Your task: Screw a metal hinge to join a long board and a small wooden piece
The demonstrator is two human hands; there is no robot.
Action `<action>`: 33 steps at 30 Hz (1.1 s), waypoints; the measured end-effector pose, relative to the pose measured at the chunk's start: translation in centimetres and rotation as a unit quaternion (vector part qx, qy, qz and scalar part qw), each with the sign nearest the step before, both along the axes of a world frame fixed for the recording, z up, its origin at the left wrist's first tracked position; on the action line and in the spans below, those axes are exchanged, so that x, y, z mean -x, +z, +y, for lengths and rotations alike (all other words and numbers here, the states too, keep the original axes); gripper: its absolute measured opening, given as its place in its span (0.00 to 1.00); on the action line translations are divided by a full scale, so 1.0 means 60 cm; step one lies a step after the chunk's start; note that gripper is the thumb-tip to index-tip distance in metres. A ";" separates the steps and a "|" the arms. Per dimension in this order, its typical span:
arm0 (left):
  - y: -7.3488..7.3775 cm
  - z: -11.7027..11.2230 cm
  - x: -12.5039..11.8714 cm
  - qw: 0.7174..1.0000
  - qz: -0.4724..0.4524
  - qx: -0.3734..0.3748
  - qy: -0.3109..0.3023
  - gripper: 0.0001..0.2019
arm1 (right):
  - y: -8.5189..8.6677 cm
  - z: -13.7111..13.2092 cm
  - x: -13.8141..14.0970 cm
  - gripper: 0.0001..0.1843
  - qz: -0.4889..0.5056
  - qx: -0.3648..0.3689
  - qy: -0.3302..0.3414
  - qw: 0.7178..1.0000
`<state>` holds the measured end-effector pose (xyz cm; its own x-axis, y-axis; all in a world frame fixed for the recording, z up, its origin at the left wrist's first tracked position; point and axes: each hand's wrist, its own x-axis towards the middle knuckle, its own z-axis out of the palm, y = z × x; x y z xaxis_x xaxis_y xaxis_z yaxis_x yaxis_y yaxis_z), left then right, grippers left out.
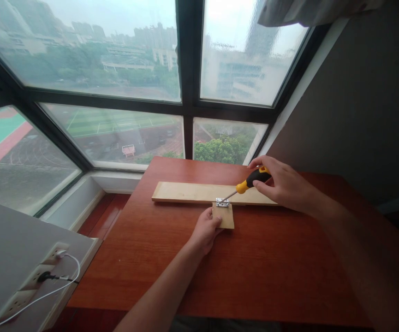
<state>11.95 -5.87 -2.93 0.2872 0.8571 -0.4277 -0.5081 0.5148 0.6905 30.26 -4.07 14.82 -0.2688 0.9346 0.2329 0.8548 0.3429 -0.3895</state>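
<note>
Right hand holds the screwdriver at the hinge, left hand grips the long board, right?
Not quite: the head view shows the left hand gripping the small wooden piece, not the long board; the right hand does hold the screwdriver at the hinge.

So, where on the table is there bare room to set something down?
Bare table lies between its left edge and the left forearm, and between that and the right forearm; a narrower strip lies behind the long board. The middle is crowded: left hand, small board, metal fitting, screwdriver, right hand.
</note>
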 end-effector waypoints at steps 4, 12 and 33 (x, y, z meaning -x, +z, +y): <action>0.002 0.000 0.000 1.000 0.002 0.006 -0.001 0.14 | -0.005 0.005 0.001 0.14 -0.004 -0.019 -0.006 1.000; 0.006 -0.001 0.001 1.000 0.012 0.002 -0.003 0.14 | -0.018 0.015 0.000 0.14 -0.091 -0.055 -0.120 0.987; 0.004 -0.002 0.000 1.000 -0.004 -0.005 -0.002 0.12 | -0.021 0.020 -0.021 0.13 0.057 0.003 -0.051 0.997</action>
<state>11.96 -5.97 -2.72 0.2934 0.8602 -0.4171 -0.5117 0.5099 0.6915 31.51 -2.86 13.58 -0.1444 0.9574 0.2502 0.8350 0.2536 -0.4883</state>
